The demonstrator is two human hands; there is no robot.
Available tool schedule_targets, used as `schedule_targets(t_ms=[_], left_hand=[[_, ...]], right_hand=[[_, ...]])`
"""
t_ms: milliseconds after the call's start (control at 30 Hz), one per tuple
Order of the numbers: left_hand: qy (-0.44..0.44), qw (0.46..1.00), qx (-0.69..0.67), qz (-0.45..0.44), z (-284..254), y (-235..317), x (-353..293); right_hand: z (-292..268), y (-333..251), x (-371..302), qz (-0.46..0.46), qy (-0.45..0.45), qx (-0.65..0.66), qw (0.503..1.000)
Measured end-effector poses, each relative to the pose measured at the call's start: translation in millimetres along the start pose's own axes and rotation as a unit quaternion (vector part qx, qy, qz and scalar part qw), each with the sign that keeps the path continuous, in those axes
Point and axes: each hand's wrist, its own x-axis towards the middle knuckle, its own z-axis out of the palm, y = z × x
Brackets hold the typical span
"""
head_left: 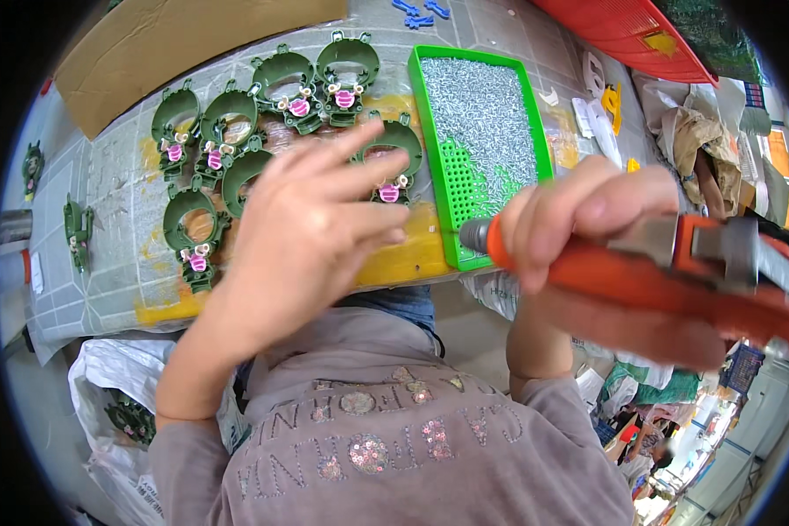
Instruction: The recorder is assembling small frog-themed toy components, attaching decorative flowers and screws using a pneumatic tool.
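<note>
Large capital letters run in two arched rows across the person's grey-brown shirt (390, 416), at six o'clock, with sequinned flower patches set among them. A few dark capitals stand on a crumpled white plastic bag (497, 296) toward four o'clock, just off centre. Toward seven o'clock, a white sack (105, 465) bears small dark print, too small to read.

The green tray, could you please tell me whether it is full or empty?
Partly full: small silvery screws cover most of the green tray, while its perforated floor shows bare at the near left.
</note>
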Motion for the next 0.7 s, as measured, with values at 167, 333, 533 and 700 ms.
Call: schedule_targets(t_ms=[167,333,533,700], left_hand=[[-0.092,0.995,-0.015,0.020,9.8,-31.5,-0.5],[-0.127,0.992,-0.024,-0.009,15.7,-39.4,-0.1],[-0.130,0.990,-0.050,-0.025,16.5,-41.8,2.1],[-0.126,0.990,-0.056,-0.027,16.6,-42.6,2.9]], right_hand=[[-10.8,34.9,10.1,-0.065,0.039,0.002,0.997],[8.7,38.3,10.6,0.057,0.161,-0.117,0.978],[9.2,42.3,14.0,0.079,0.147,-0.148,0.975],[16.6,42.8,18.7,0.147,0.126,-0.208,0.959]])
